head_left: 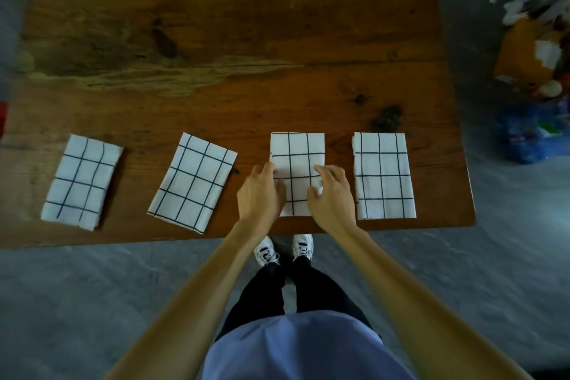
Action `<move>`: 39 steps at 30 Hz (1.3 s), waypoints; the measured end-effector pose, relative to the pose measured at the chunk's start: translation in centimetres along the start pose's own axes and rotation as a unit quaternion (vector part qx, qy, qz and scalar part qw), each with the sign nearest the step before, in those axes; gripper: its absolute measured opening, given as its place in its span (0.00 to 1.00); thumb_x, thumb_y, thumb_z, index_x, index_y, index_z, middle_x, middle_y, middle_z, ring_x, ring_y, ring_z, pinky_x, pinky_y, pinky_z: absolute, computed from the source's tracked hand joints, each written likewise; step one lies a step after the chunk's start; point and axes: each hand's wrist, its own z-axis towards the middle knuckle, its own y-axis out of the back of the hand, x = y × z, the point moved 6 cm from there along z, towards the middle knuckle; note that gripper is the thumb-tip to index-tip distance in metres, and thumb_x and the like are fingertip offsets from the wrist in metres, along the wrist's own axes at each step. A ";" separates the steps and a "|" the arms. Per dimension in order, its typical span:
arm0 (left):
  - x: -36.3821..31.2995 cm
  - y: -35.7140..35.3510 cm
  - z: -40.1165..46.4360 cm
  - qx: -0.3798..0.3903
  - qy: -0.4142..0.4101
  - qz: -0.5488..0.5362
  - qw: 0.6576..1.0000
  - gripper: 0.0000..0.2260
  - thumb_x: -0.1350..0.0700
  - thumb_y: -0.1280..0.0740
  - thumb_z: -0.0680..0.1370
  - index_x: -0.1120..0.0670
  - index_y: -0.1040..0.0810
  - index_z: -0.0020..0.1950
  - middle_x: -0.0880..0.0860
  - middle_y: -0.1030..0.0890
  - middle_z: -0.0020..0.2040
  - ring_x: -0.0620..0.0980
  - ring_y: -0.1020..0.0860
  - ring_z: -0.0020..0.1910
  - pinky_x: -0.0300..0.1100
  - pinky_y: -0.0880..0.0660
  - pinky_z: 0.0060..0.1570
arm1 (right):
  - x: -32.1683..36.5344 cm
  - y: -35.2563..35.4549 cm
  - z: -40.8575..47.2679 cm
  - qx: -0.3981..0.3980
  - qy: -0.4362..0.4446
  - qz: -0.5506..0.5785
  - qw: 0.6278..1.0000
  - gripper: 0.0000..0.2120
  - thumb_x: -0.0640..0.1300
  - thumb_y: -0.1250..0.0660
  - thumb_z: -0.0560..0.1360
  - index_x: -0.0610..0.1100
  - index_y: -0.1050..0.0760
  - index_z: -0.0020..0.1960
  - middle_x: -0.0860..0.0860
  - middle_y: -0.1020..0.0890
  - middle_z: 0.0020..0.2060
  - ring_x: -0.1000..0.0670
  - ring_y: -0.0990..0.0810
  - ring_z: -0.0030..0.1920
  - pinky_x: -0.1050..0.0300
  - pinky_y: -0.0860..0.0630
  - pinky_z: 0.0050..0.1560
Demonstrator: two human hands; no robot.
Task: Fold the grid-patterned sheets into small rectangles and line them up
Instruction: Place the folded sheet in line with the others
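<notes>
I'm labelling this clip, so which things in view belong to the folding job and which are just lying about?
Job:
far-left sheet, tilted
second sheet, tilted
third sheet, held by left hand and right hand
right sheet, straight
table

Lying about:
clutter on the floor
blue bag

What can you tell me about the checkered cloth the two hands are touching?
The cloth under the hands is white with thin dark grid lines and looks like soft fabric. It is folded into a small upright rectangle and lies flat on the wooden table, near the front edge, third from the left in a row of four. The left hand rests on its left edge and the right hand on its right edge, fingers bent over the cloth.
</notes>
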 end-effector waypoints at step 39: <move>17.2 9.9 1.6 -0.041 0.098 -0.135 0.985 0.19 0.56 0.34 0.77 0.59 0.29 0.67 0.55 0.22 0.60 0.54 0.24 0.59 0.38 0.33 0.52 | 15.8 -11.3 0.3 0.017 -0.005 0.085 0.996 0.26 0.44 0.39 0.80 0.47 0.42 0.76 0.49 0.35 0.74 0.48 0.40 0.74 0.52 0.40 0.72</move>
